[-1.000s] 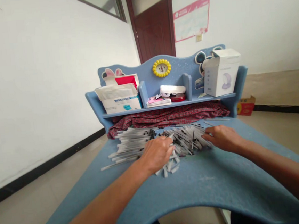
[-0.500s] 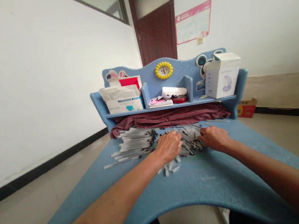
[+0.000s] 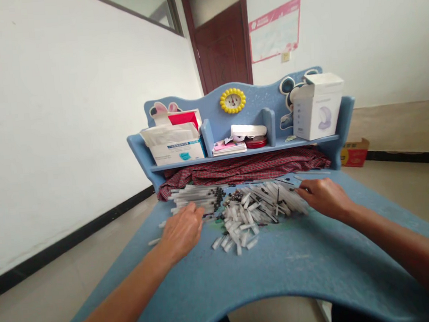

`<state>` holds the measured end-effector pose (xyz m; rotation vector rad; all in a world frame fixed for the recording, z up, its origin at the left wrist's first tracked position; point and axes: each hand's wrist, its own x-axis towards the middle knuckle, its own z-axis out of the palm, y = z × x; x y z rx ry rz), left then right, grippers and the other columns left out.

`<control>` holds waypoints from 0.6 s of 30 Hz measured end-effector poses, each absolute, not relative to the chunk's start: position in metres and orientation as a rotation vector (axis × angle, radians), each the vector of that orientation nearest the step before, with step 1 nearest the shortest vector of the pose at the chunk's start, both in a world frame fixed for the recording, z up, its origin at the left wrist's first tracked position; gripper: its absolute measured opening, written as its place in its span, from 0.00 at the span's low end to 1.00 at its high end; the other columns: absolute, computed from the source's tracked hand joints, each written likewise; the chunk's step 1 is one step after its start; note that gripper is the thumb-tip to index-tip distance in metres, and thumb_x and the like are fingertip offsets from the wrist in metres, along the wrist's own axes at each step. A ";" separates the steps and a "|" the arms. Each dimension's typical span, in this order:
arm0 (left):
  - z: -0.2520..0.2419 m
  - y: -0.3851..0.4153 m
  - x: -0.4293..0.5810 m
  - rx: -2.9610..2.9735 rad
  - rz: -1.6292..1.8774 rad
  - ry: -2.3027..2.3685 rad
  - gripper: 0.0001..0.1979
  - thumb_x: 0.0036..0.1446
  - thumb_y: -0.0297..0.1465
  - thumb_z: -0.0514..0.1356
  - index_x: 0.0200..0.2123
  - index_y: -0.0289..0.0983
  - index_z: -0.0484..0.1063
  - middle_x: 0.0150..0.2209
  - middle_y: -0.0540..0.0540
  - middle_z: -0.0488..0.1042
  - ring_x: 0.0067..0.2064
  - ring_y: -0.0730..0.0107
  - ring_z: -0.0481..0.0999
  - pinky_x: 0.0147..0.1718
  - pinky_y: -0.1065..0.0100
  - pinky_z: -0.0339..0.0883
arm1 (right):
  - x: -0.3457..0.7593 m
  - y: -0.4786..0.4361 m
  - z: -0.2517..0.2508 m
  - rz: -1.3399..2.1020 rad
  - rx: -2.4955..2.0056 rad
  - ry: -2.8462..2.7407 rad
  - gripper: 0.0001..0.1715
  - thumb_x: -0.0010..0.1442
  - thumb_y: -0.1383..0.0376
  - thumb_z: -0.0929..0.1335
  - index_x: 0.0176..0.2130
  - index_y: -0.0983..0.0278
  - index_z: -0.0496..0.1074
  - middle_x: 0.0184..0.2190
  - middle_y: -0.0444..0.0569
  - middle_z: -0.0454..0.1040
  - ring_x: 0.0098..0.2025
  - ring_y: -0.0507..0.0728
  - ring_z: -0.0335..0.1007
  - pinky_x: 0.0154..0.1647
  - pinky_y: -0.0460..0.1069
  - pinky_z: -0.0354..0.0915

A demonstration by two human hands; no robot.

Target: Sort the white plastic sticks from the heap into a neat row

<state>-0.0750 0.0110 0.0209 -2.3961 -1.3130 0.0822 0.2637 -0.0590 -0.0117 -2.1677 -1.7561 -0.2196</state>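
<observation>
While the left hand lies over the near side of a row of long, translucent plastic tubes with black ends, its fingers are curled under, and whether they hold anything cannot be told. The right hand has thumb and fingers drawn narrowly together at the right edge of a loose heap of slender, translucent plastic tubes; its fingertips are too small to show a hold. Between the hands, short, clear plastic caps spill toward the near side.

All this lies on a blue, scuffed desk (its near edge curves inward). Behind, a crumpled red plaid cloth is tucked beneath a blue shelf unit with a yellow, flower-shaped clock. A white cardboard box stands at the shelf's right. Beyond are white walls, a dark reddish-brown door and a pink-bordered poster.
</observation>
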 end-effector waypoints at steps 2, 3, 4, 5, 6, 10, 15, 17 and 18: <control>0.015 0.012 -0.083 -2.430 0.120 -1.329 0.13 0.55 0.23 0.50 0.42 0.34 0.69 0.40 0.40 0.69 0.44 0.58 0.70 0.40 0.62 0.66 | 0.268 -0.059 -0.017 -0.193 -2.083 -1.696 0.20 0.59 0.55 0.59 0.26 0.62 0.72 0.23 0.48 0.74 0.27 0.56 0.69 0.25 0.46 0.51; 0.012 0.012 -0.086 -2.447 0.136 -1.329 0.14 0.54 0.21 0.49 0.43 0.34 0.68 0.41 0.40 0.69 0.44 0.58 0.70 0.41 0.62 0.66 | 0.270 -0.058 -0.019 -0.178 -2.041 -1.675 0.21 0.59 0.55 0.60 0.24 0.62 0.71 0.21 0.48 0.72 0.26 0.55 0.68 0.25 0.46 0.51; 0.010 0.013 -0.087 -2.462 0.153 -1.326 0.15 0.53 0.20 0.49 0.42 0.34 0.69 0.41 0.40 0.70 0.45 0.58 0.70 0.41 0.62 0.66 | 0.272 -0.057 -0.022 -0.165 -2.007 -1.658 0.21 0.59 0.55 0.60 0.23 0.63 0.71 0.20 0.47 0.71 0.25 0.54 0.67 0.25 0.46 0.51; 0.008 0.013 -0.088 -2.475 0.170 -1.323 0.16 0.52 0.19 0.49 0.42 0.33 0.69 0.40 0.40 0.70 0.45 0.59 0.70 0.42 0.62 0.66 | 0.274 -0.056 -0.024 -0.154 -1.981 -1.644 0.21 0.58 0.55 0.60 0.23 0.63 0.70 0.19 0.47 0.70 0.24 0.54 0.66 0.25 0.46 0.51; 0.007 0.013 -0.089 -2.482 0.185 -1.320 0.16 0.52 0.19 0.49 0.42 0.33 0.69 0.40 0.40 0.70 0.45 0.59 0.70 0.42 0.62 0.65 | 0.275 -0.055 -0.026 -0.146 -1.965 -1.634 0.21 0.58 0.55 0.60 0.22 0.63 0.70 0.18 0.47 0.69 0.24 0.54 0.66 0.25 0.46 0.51; 0.005 0.016 -0.087 -2.479 0.231 -1.307 0.16 0.52 0.18 0.49 0.41 0.33 0.70 0.39 0.39 0.71 0.44 0.58 0.71 0.41 0.61 0.66 | 0.279 -0.053 -0.033 -0.128 -1.939 -1.620 0.22 0.58 0.55 0.60 0.22 0.63 0.70 0.17 0.45 0.67 0.23 0.53 0.64 0.25 0.46 0.51; 0.008 0.019 -0.084 -2.456 0.263 -1.257 0.18 0.50 0.14 0.46 0.37 0.31 0.72 0.37 0.38 0.72 0.41 0.57 0.72 0.37 0.62 0.65 | 0.282 -0.053 -0.039 -0.095 -1.905 -1.569 0.22 0.57 0.54 0.60 0.23 0.64 0.71 0.16 0.44 0.65 0.22 0.52 0.61 0.24 0.46 0.50; 0.010 0.017 -0.082 -2.450 0.257 -1.235 0.18 0.50 0.13 0.46 0.35 0.30 0.72 0.36 0.37 0.73 0.40 0.57 0.72 0.35 0.63 0.64 | 0.283 -0.053 -0.040 -0.085 -1.896 -1.562 0.22 0.57 0.54 0.60 0.22 0.64 0.71 0.16 0.44 0.64 0.21 0.52 0.60 0.23 0.46 0.49; 0.011 0.015 -0.080 -2.447 0.254 -1.229 0.18 0.50 0.13 0.45 0.34 0.29 0.72 0.35 0.37 0.73 0.39 0.56 0.73 0.34 0.63 0.64 | 0.283 -0.053 -0.040 -0.081 -1.890 -1.559 0.23 0.57 0.53 0.60 0.22 0.64 0.70 0.16 0.43 0.63 0.21 0.52 0.60 0.23 0.46 0.49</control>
